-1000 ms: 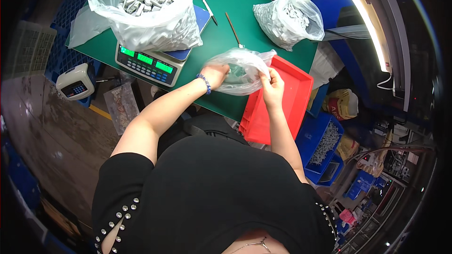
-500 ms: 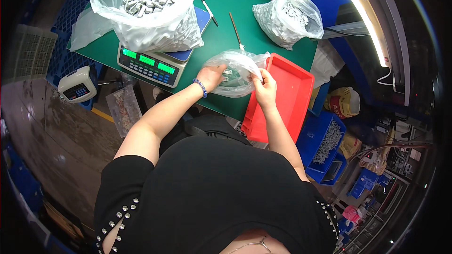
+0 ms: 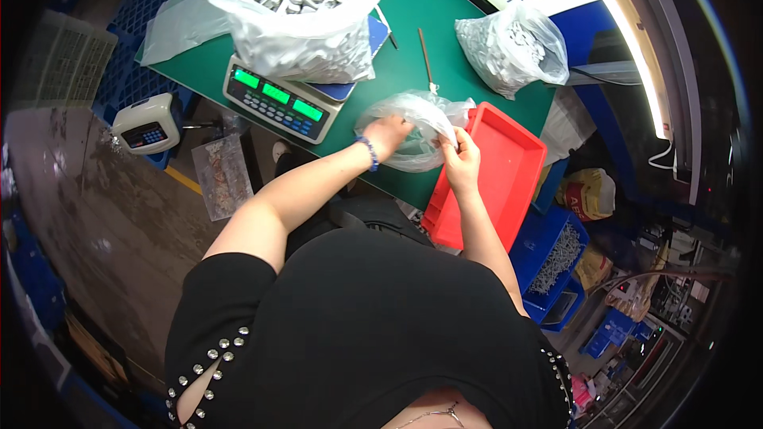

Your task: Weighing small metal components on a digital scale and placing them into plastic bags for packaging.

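A clear plastic bag [image 3: 420,151] lies bunched at the near edge of the green table, its mouth open. My left hand [image 3: 387,137], with a blue bead bracelet at the wrist, reaches into the mouth from the left. Its fingers are curled and partly covered, and what they hold does not show. On the bag's right side, my right hand [image 3: 462,163] pinches the rim between thumb and fingers. A red tray [image 3: 502,163] stands just right of that hand.
A large bag of grey metal parts [image 3: 306,48] sits on a digital scale [image 3: 278,103]. Farther right stands a smaller bag of parts [image 3: 509,52]. Behind the clear bag lie a brown stick [image 3: 425,56] and a pen [image 3: 388,28]. Blue bins [image 3: 556,258] hold small pieces at lower right.
The whole view has shifted, so the table appears farther right. My left hand has turned and curled in the bag; small grey parts seen beside its fingers are now hidden. My right hand keeps its pinch.
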Motion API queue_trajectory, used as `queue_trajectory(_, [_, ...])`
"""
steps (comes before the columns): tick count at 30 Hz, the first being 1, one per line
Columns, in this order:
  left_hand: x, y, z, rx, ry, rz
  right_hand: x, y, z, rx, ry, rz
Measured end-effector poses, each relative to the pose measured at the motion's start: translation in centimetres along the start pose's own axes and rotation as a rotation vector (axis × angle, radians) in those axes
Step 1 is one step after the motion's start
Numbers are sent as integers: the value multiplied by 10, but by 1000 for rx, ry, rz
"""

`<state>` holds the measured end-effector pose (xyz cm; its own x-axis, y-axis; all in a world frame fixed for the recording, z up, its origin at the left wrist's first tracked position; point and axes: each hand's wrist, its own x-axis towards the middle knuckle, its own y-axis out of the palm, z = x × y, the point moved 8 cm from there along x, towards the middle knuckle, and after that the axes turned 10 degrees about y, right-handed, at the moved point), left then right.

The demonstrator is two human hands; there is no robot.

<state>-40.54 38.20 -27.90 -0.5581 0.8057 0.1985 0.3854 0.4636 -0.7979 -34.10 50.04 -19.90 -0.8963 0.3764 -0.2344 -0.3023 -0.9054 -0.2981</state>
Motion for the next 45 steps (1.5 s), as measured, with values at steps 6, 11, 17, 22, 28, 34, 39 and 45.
queue_trajectory(6, [10, 24, -3, 32, 75, 202, -2, 12, 5, 11, -14, 31])
queue_trajectory(11, [6, 26, 6, -85, 3, 243, -5, 11, 3, -28, -4, 37])
queue_trajectory(17, [2, 27, 22, -207, -106, 169, -5, 10, 1, 6, 0, 46])
queue_trajectory(22, [-15, 9, 25, -870, -388, -2, -1, 6, 4, 70, -19, 14])
queue_trajectory(28, [-33, -181, -75, -1136, -85, -33, 7, -3, -1, 79, -29, -21])
queue_trajectory(34, [-5, -416, -93, -350, 163, -371, 14, -4, -4, 189, -40, -23])
queue_trajectory(39, [9, -420, -106, 464, 217, -279, 14, -9, 0, 191, -53, -46])
queue_trajectory(45, [-34, -327, -103, -476, 30, -71, -2, -33, 14, 301, 0, -80])
